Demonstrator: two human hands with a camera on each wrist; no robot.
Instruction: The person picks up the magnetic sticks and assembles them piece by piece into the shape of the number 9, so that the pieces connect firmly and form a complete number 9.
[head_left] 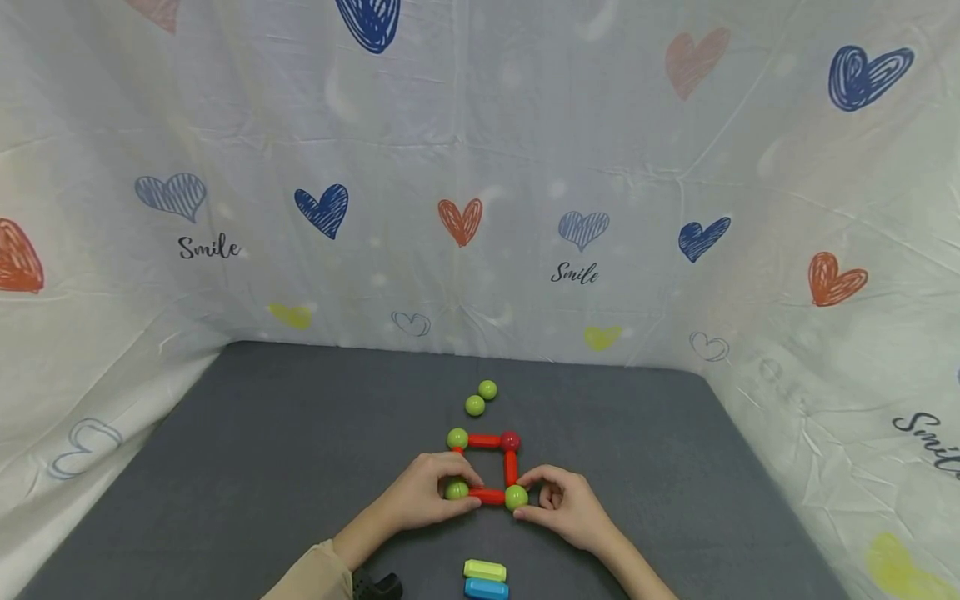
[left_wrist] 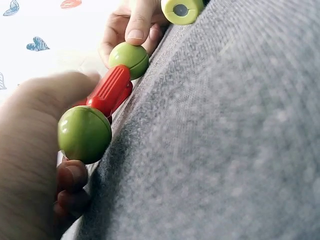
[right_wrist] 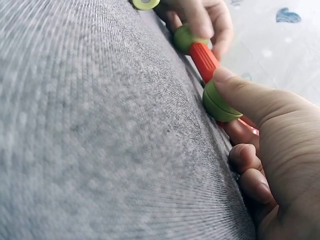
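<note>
A square frame (head_left: 511, 467) of ribbed, plastic-looking red rods joined by glossy balls lies on the grey cloth-covered tabletop (head_left: 315, 417), roughly midway between its left and right edges. A far-left green ball (head_left: 457, 438) and a far-right red ball (head_left: 510, 441) form the corners toward the tabletop's far edge. The left hand (head_left: 427, 493) has thumb and forefinger bent round the near-left green ball (head_left: 455, 490), their tips reaching the near red rod (head_left: 491, 497). The right hand (head_left: 566, 504) pinches the near-right green ball (head_left: 516, 497) between thumb and forefinger, its other fingers curled in. Two loose green balls (head_left: 475, 406) sit closer to the far edge, side by side. On the frame's opposite side, a yellow faceted bar (head_left: 485, 570) lies alongside a blue faceted bar (head_left: 487, 589). A white heart-printed curtain (head_left: 510, 167) hangs behind the far edge.
</note>
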